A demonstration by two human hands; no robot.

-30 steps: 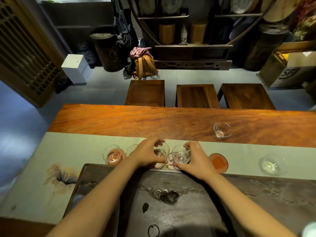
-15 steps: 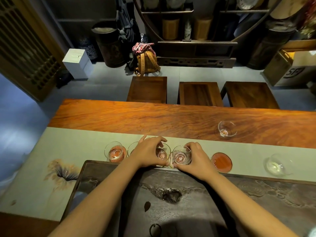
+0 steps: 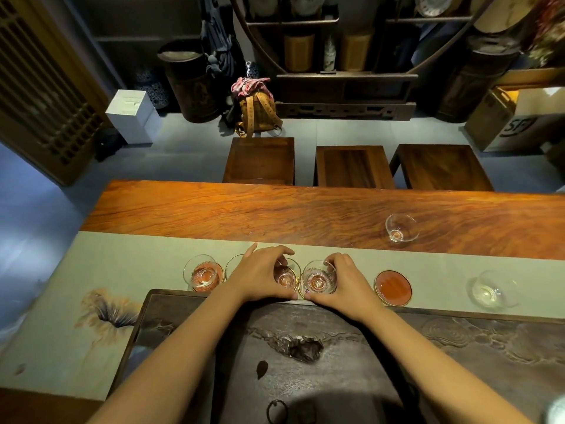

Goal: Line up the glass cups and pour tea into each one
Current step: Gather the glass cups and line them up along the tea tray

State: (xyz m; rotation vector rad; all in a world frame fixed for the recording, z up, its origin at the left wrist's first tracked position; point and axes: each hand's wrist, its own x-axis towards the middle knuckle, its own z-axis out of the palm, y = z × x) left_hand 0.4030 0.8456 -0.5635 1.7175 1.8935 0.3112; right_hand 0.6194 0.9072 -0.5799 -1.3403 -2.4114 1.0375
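Note:
Small clear glass cups stand in a row on red coasters along the pale cloth runner. My left hand wraps around one cup. My right hand grips the neighbouring cup, the two cups almost touching. Left of my hands stands a free cup, and another cup's rim peeks out from under my left hand. An empty red coaster lies to the right. One cup sits far right on the runner and one on the bare wood.
A dark carved stone tea tray fills the near side of the long wooden table. Three wooden stools stand beyond the far edge. A backpack, a white box and shelves are further back.
The view has shifted slightly. Both hands stay on their cups, which have drawn a little closer together.

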